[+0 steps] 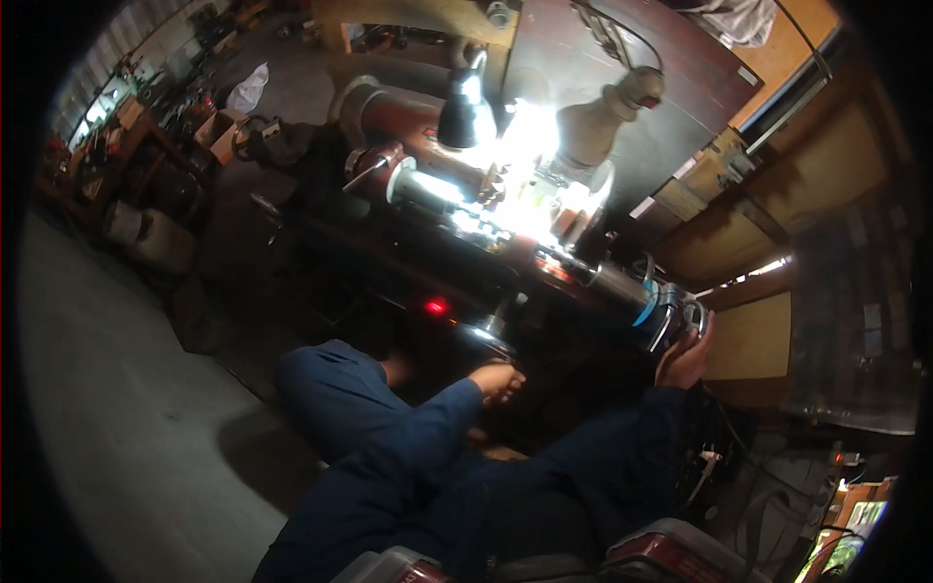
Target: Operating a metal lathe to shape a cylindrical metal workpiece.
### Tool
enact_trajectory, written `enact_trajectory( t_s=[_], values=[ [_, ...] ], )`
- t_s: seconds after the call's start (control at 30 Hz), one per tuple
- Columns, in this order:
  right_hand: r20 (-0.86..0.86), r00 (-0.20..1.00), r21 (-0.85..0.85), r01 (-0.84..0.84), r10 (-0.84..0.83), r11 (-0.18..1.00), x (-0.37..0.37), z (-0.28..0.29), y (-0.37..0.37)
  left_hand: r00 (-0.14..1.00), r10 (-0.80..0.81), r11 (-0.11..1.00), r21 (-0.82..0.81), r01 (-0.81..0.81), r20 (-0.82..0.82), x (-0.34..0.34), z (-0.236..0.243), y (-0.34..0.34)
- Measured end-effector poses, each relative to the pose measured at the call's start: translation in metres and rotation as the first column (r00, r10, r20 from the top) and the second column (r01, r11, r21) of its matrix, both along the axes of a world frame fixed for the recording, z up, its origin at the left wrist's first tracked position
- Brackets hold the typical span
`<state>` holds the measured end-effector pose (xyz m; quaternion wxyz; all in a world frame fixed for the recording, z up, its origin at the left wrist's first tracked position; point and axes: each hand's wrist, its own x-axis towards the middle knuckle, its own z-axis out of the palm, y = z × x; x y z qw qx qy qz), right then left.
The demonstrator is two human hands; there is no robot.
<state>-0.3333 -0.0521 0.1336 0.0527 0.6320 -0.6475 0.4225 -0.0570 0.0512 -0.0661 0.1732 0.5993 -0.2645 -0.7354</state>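
My left hand (496,379) is closed on a metal handwheel (483,338) low on the front of a machine. My right hand (683,358) grips a metal handle (692,316) at the end of a cylindrical fitting with a blue band (643,309), at the machine's right. A black work lamp (462,121) shines onto the machine's middle, where glare hides the detail. A dark red housing with a lever (374,167) sits at the left, and a small red light (435,307) glows below the machine bed.
A cluttered wooden bench (107,160) and a cardboard box (219,134) stand at the back left beside a grey concrete floor (117,379). A large board (685,58) is behind the machine. Wooden panels (748,330) and cables (739,442) are at my right.
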Motion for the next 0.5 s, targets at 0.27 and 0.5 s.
enact_trajectory(
  t_s=[0.27, 0.5],
  values=[
    [0.085, 0.994, 0.092, -0.081, 0.073, 0.992, 0.040, -0.002, 0.000, 0.798, 0.467, 0.878, -0.305, -0.368, 0.381, 0.034, -0.116, 0.019],
    [-0.047, 0.999, -0.007, 0.008, -0.009, 1.000, -0.002, 0.006, 0.000, 0.808, 0.580, 0.808, -0.053, -0.587, -0.101, 0.066, 0.069, 0.011]
  ],
)
